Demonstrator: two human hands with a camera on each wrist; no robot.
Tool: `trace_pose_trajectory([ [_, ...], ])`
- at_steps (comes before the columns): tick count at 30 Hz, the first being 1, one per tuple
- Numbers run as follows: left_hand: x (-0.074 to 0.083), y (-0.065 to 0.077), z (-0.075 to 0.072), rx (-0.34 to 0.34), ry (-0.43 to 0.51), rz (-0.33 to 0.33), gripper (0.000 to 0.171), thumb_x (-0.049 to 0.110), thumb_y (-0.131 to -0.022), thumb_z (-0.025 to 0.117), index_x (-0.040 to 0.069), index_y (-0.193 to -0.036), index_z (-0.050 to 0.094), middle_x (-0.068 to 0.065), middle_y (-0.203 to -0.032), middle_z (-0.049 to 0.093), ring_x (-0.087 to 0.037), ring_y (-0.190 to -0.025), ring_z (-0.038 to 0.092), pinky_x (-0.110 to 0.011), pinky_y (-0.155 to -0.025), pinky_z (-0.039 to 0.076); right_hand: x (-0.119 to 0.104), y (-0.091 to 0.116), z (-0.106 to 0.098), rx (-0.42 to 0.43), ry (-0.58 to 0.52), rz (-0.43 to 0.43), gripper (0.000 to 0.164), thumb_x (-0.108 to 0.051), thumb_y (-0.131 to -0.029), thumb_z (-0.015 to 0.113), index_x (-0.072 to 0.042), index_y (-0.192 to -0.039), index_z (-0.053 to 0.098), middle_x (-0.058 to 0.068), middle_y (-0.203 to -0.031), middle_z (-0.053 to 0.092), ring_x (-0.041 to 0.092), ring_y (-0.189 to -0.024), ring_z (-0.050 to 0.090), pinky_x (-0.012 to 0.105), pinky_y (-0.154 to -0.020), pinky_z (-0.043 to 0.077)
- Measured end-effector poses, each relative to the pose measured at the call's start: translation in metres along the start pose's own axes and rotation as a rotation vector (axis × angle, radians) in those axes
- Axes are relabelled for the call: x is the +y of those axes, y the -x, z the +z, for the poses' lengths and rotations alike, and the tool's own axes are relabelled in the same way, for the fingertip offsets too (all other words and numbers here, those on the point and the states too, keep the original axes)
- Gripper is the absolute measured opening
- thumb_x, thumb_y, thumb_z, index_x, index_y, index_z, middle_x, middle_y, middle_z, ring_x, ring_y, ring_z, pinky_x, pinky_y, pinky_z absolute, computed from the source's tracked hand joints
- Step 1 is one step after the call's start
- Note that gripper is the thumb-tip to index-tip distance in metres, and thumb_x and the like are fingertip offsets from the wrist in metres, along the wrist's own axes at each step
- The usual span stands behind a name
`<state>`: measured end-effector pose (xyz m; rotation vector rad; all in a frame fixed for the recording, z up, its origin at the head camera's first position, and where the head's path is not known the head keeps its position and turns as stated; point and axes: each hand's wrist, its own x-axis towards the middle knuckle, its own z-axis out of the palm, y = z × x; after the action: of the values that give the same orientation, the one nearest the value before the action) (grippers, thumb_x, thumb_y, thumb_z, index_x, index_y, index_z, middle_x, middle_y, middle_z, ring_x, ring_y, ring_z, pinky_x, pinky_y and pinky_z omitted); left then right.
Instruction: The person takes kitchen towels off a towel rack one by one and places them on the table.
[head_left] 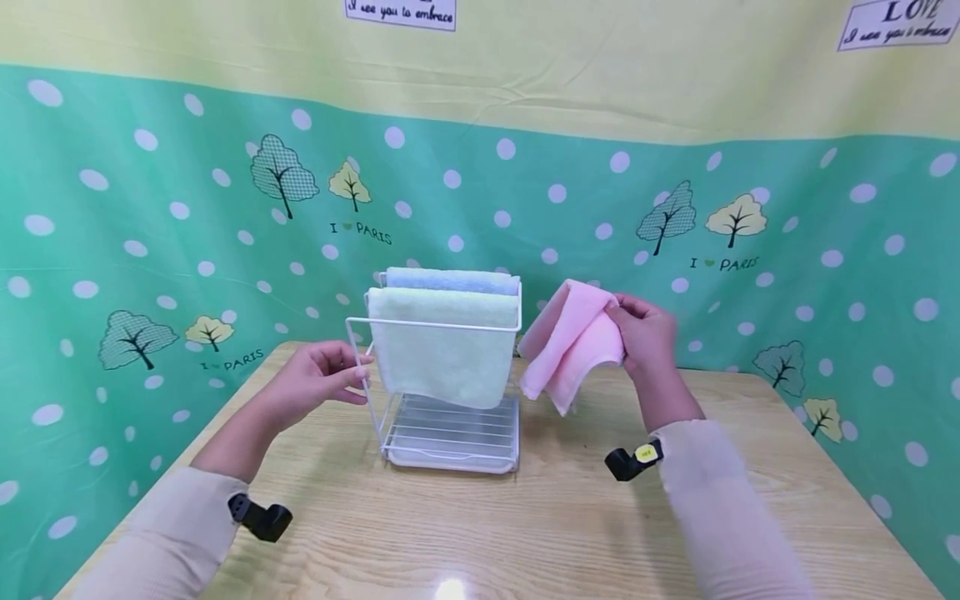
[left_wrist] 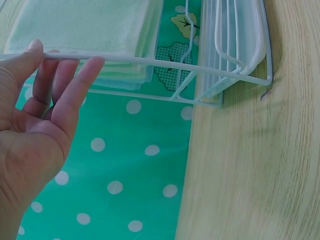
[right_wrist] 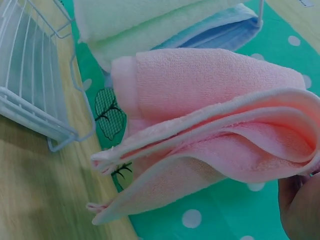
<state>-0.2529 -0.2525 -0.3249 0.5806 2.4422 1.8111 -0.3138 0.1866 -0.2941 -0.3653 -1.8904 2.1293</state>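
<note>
Your right hand point(head_left: 648, 333) pinches the soft pink terry-cloth towel point(head_left: 570, 342) at its right edge; the cloth droops leftward from your fingers, beside the white wire rack point(head_left: 435, 324). Your left hand point(head_left: 318, 375) pinches the rack's upright, left of the pale green terry-cloth towel point(head_left: 442, 358).

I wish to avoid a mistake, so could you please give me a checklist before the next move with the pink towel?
1. White rack steadied: ok, left hand pinches it at the side.
2. Pink towel held: ok, right hand pinches it.
3. Pink towel neatly folded: not ok, its layers gape apart.
4. Front bar uncovered: ok, it runs bare in front of the green towel.
5. Blue towel behind the green one: ok, both hang on the rack.
6. Rack firmly seated on table: cannot tell, its underside is hidden.
</note>
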Motion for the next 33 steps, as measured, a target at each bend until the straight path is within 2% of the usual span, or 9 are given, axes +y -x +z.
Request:
trace_pose_trajectory([
  [5, -0.001, -0.001, -0.001, 0.007, -0.011, 0.009, 0.019, 0.011, -0.094, 0.066, -0.006, -0.097, 0.058, -0.015, -0.107, 0.065, -0.029, -0.091, 0.068, -0.044, -0.075, 0.061, 0.016, -0.002, 0.008, 0.006, -0.081, 0.04, 0.031, -0.014, -0.094, 0.066, -0.01, -0.125, 0.066, 0.005, -0.122, 0.056, 0.019, -0.108, 0.058, 0.024, -0.086, 0.056],
  [11, -0.002, -0.001, -0.002, 0.01, -0.004, 0.017, 0.018, 0.01, -0.094, 0.066, -0.006, -0.097, 0.058, -0.014, -0.106, 0.065, -0.024, -0.089, 0.068, -0.044, -0.074, 0.061, 0.039, -0.004, 0.015, -0.038, -0.206, 0.133, 0.034, -0.012, -0.096, 0.062, -0.008, -0.13, 0.061, 0.008, -0.128, 0.056, 0.021, -0.113, 0.058, 0.025, -0.086, 0.056],
  [14, -0.002, -0.002, 0.0, 0.006, 0.001, 0.02, 0.019, 0.01, -0.094, 0.066, -0.007, -0.097, 0.057, -0.014, -0.105, 0.065, -0.025, -0.09, 0.068, -0.044, -0.074, 0.061, 0.051, -0.005, 0.013, -0.066, -0.271, 0.184, 0.038, -0.011, -0.098, 0.058, -0.008, -0.136, 0.056, 0.01, -0.136, 0.052, 0.023, -0.121, 0.054, 0.025, -0.09, 0.055],
  [18, -0.002, -0.003, 0.0, 0.001, -0.001, 0.016, 0.019, 0.011, -0.094, 0.066, -0.006, -0.097, 0.058, -0.015, -0.106, 0.065, -0.029, -0.091, 0.068, -0.044, -0.075, 0.061, 0.066, -0.01, 0.003, -0.051, -0.312, 0.225, 0.043, -0.007, -0.099, 0.056, -0.006, -0.141, 0.05, 0.01, -0.141, 0.049, 0.022, -0.127, 0.049, 0.023, -0.094, 0.052],
  [23, -0.002, -0.002, 0.0, 0.006, -0.009, 0.0, 0.02, 0.012, -0.094, 0.067, -0.005, -0.098, 0.058, -0.017, -0.108, 0.064, -0.032, -0.092, 0.067, -0.044, -0.075, 0.061, 0.08, -0.018, -0.017, -0.015, -0.226, 0.215, 0.045, -0.008, -0.098, 0.057, -0.004, -0.142, 0.047, 0.01, -0.135, 0.049, 0.02, -0.12, 0.052, 0.022, -0.093, 0.052],
  [33, -0.005, -0.003, -0.002, 0.011, -0.005, 0.004, 0.022, 0.012, -0.094, 0.067, -0.007, -0.097, 0.057, -0.018, -0.108, 0.064, -0.033, -0.093, 0.066, -0.044, -0.074, 0.061, 0.097, -0.025, -0.058, -0.018, 0.1, 0.164, 0.052, -0.022, -0.098, 0.06, -0.006, -0.145, 0.044, 0.013, -0.138, 0.045, 0.021, -0.111, 0.054, 0.02, -0.08, 0.057],
])
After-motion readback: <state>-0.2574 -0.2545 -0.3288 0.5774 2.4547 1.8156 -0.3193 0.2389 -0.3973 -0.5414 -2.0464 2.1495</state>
